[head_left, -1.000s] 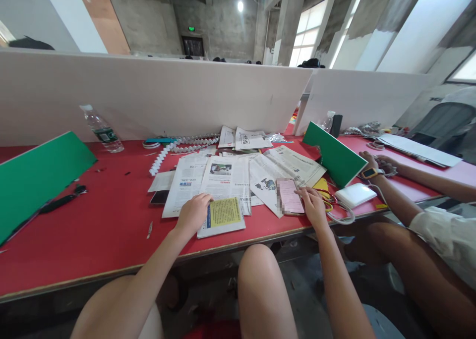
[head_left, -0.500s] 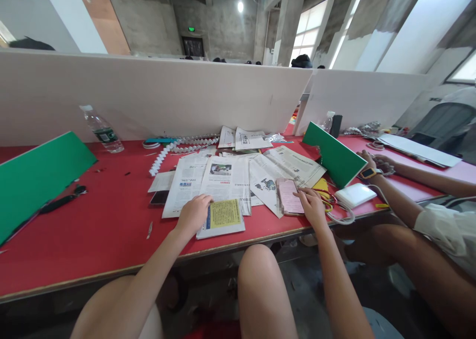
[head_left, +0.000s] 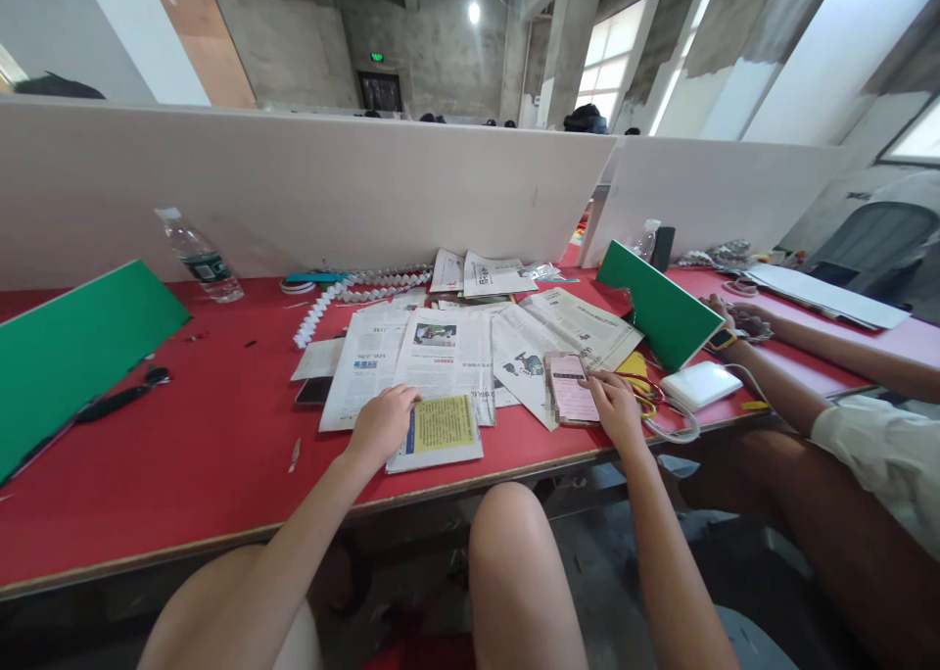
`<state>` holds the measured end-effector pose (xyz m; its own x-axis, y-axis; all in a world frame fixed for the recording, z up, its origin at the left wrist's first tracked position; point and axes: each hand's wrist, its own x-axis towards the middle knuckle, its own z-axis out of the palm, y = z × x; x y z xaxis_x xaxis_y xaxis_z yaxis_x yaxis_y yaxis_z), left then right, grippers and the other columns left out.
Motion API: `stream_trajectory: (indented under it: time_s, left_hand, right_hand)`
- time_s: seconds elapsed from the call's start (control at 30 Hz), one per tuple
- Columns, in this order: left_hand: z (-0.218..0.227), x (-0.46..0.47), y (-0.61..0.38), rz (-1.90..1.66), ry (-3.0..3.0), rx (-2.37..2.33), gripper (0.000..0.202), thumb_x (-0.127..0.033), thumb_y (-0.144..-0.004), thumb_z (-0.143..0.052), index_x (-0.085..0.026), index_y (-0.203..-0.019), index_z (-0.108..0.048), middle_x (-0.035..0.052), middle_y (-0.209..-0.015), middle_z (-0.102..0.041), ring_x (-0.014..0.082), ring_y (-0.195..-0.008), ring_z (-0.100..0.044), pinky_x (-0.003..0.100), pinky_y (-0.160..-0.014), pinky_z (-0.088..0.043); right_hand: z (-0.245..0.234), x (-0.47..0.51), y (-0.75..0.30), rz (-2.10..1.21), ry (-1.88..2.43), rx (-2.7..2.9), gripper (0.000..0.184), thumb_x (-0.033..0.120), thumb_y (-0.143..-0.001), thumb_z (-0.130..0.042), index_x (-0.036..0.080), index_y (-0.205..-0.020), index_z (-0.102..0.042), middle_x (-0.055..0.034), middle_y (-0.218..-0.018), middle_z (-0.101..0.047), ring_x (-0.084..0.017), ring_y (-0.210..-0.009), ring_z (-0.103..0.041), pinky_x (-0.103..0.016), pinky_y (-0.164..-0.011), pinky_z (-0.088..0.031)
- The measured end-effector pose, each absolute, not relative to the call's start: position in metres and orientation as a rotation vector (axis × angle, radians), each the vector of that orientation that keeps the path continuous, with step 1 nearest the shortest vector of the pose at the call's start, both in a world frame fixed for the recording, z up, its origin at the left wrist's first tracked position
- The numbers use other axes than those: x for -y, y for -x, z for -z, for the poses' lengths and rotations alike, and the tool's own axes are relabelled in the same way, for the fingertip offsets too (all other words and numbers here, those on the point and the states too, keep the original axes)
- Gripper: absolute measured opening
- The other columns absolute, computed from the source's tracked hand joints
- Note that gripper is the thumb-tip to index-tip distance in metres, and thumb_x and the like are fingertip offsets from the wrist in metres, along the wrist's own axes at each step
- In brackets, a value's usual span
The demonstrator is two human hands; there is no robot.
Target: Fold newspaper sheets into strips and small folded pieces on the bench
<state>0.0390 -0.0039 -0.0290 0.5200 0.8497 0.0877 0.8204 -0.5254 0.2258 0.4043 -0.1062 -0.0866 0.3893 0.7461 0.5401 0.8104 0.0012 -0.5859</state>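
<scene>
My left hand rests loosely curled on the near edge of a folded newspaper piece with a yellow panel. Fingers of my right hand are stretched onto the right edge of a phone with a pink screen lying flat on the spread newspapers. Both hands lie on the red table. Yellow-handled scissors sit just right of my right hand.
A green board lies at left, another green board leans at right. A water bottle, folded paper chain, dark phone and white box are on the table. A co-worker's arms reach in from the right.
My hands have hardly moved. The co-worker's hands at right shifted slightly back along the table, and their knee dropped lower.
</scene>
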Motion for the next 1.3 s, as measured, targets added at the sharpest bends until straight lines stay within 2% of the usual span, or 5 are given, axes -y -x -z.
stream_trajectory:
  time_s: [0.3, 0.6, 0.87, 1.2, 1.3]
  left_hand:
    - [0.0269, 0.0059, -0.0394, -0.278, -2.602, -1.439, 0.030, -0.013, -0.085, -0.034, -0.021, -0.094, -0.061, 0.0053, -0.101, -0.066, 0.0215, -0.095, -0.060, 0.031, -0.071, -0.045]
    - [0.0285, 0.0050, -0.0394, -0.270, -2.615, -1.430, 0.029, -0.012, -0.085, -0.034, -0.020, -0.093, -0.061, 0.0049, -0.101, -0.066, 0.0212, -0.095, -0.059, 0.031, -0.073, -0.045]
    - [0.0305, 0.0034, -0.0392, -0.283, -2.606, -1.414, 0.029, -0.012, -0.085, -0.035, -0.020, -0.092, -0.061, 0.0058, -0.100, -0.066, 0.0219, -0.095, -0.059, 0.033, -0.073, -0.045]
    - [0.0315, 0.0046, -0.0396, -0.273, -2.602, -1.413, 0.029, -0.011, -0.084, -0.034, -0.021, -0.090, -0.061, 0.0051, -0.099, -0.066, 0.0218, -0.095, -0.058, 0.033, -0.073, -0.045]
    - [0.0276, 0.0072, -0.0422, -0.423, -2.624, -1.439, 0.028, -0.010, -0.085, -0.033, -0.020, -0.090, -0.058, 0.0062, -0.095, -0.064, 0.0218, -0.093, -0.058, 0.033, -0.075, -0.045]
  right_hand:
    - [0.0850, 0.1081, -0.4031, 0.049, 1.704, 1.314, 0.037, 0.037, -0.089, -0.041, 0.021, -0.087, -0.075, -0.0089, -0.099, -0.068, -0.024, -0.099, -0.057, -0.040, -0.090, -0.039]
    - [0.0829, 0.1114, -0.4018, 0.026, 1.658, 1.331, 0.033, 0.034, -0.086, -0.044, 0.025, -0.082, -0.075, -0.0070, -0.102, -0.069, -0.024, -0.103, -0.056, -0.043, -0.092, -0.038]
    - [0.0822, 0.1130, -0.4019, 0.047, 1.615, 1.221, 0.035, 0.032, -0.086, -0.043, 0.021, -0.080, -0.075, -0.0084, -0.100, -0.069, -0.024, -0.098, -0.059, -0.042, -0.089, -0.040]
    - [0.0803, 0.1150, -0.3993, 0.026, 1.629, 1.262, 0.033, 0.032, -0.085, -0.045, 0.023, -0.077, -0.075, -0.0078, -0.101, -0.068, -0.025, -0.102, -0.056, -0.042, -0.091, -0.039]
    - [0.0796, 0.1154, -0.3993, 0.016, 1.619, 1.281, 0.033, 0.033, -0.085, -0.045, 0.023, -0.078, -0.075, -0.0077, -0.103, -0.068, -0.025, -0.104, -0.056, -0.043, -0.091, -0.039]
